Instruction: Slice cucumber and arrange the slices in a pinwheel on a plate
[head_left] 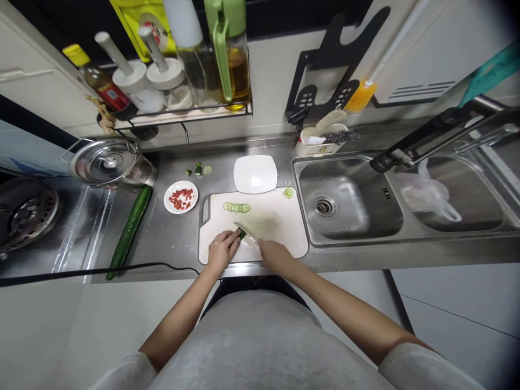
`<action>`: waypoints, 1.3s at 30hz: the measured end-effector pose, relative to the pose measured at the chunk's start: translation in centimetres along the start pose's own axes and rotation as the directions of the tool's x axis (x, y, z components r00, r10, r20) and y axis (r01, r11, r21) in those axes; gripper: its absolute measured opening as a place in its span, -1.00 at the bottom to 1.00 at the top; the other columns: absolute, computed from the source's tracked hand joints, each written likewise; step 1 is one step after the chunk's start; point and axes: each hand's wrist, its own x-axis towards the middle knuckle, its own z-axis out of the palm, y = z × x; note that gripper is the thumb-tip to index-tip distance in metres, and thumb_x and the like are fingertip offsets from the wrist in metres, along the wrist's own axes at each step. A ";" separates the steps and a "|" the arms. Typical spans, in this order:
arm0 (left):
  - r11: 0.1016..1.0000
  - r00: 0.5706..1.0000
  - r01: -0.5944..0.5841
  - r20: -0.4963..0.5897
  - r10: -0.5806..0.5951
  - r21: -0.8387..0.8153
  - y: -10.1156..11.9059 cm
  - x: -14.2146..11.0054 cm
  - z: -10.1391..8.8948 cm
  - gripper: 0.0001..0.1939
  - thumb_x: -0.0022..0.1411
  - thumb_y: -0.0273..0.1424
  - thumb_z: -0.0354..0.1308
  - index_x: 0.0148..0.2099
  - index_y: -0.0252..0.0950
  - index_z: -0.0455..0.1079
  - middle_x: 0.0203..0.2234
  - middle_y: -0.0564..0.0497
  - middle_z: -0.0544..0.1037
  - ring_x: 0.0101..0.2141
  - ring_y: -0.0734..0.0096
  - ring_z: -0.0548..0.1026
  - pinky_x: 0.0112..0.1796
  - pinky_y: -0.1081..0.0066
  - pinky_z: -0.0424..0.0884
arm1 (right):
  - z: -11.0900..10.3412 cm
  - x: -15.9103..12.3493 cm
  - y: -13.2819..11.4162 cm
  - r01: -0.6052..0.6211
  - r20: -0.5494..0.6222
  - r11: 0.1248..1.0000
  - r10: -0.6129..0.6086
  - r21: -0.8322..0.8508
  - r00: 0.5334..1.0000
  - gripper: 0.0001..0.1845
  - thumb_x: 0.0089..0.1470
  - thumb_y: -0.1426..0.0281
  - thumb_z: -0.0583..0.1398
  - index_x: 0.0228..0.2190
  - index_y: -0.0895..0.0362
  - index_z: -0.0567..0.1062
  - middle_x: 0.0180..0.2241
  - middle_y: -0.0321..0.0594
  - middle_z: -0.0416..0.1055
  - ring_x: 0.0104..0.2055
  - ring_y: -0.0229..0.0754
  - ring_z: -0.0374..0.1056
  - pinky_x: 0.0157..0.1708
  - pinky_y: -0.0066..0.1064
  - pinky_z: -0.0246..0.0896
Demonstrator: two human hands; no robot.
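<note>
On a white cutting board (294, 230), my left hand (222, 250) presses its bent fingers on a short dark-green piece of cucumber (242, 234), mostly hidden beneath them. My right hand (277, 257) is closed round the handle of a kitchen knife (248, 233). Its blade lies along the cucumber piece, close to my left fingertips. Above the hands, a row of thin cucumber slices (236, 207) overlaps on the board. A few more slices (288, 192) sit at its upper right corner.
Behind the board stands a white plate (255, 173). To the left are a small dish (181, 197) of chopped red pieces, cucumber ends (198, 169), a whole cucumber (130, 230) and a lidded steel pot (111, 162). A black cable (154, 265) crosses the front edge. The sink (349, 200) lies right.
</note>
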 end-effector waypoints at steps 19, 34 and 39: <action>0.999 0.999 0.043 0.025 -0.042 -0.022 0.1 0.3 -0.4 -0.66 0.32 -0.26 0.01 0.09 -0.09 0.42 -0.16 0.00 0.54 -0.16 0.39 0.49 -0.13 0.42 0.41 | -1.3 0.5 -0.8 0.022 0.045 0.999 -0.020 -0.034 0.999 -0.69 0.15 0.58 -0.02 -0.09 0.22 0.35 -0.26 0.01 0.47 -0.16 -0.08 0.43 -0.24 -0.38 0.24; 0.997 0.997 0.059 0.045 -0.057 -0.040 0.1 0.4 -0.5 -0.67 0.32 -0.26 0.02 0.08 -0.09 0.43 -0.16 -0.01 0.54 -0.16 0.39 0.48 -0.12 0.41 0.40 | -0.4 1.1 -0.7 0.018 0.049 0.998 -0.015 -0.054 0.999 -0.70 0.15 0.58 -0.02 -0.09 0.22 0.35 -0.24 0.01 0.47 -0.15 -0.07 0.43 -0.24 -0.36 0.24; 0.997 0.998 0.047 0.036 -0.045 -0.058 -0.2 0.4 -0.4 -0.67 0.32 -0.26 0.02 0.07 -0.10 0.43 -0.17 -0.01 0.55 -0.16 0.39 0.49 -0.12 0.41 0.41 | 0.1 1.9 -0.9 -0.002 0.041 0.999 0.004 -0.051 0.999 -0.68 0.15 0.60 -0.02 -0.08 0.22 0.34 -0.23 0.01 0.47 -0.13 -0.08 0.43 -0.21 -0.37 0.23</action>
